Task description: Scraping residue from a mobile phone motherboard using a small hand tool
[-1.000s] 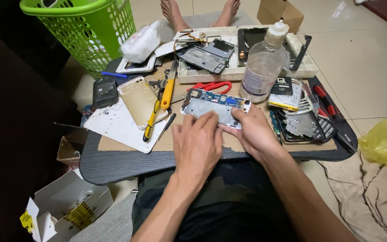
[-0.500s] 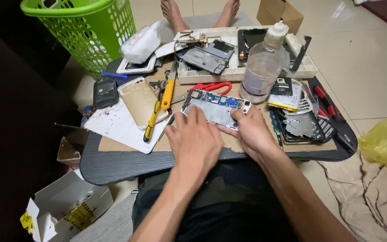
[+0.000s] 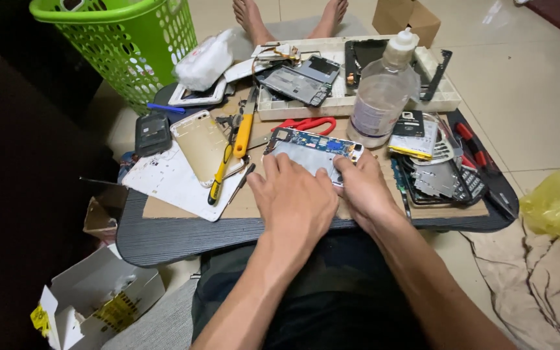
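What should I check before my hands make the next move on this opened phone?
1. Both hands on the opened phone: left hand and right hand rest on it, ok.
2. Phone flat on the table: ok.
3. Yellow screwdriver within reach: ok.
4. Clear bottle capped, upright: ok.
5. Loose screws accounted for: cannot tell.

Opened phone [image 3: 312, 150], under both hands: matt grey metal shield, glossy blue circuit board.
Table [image 3: 163, 236], beneath the hands: dark wood-grain top, matt.
Bottle [image 3: 381, 97], beyond the right hand [image 3: 363, 189]: clear glossy plastic.
Back cover [image 3: 203, 144], left of the left hand [image 3: 293, 198]: smooth gold metal, satin.
Basket [image 3: 124, 39], far left: glossy green plastic.
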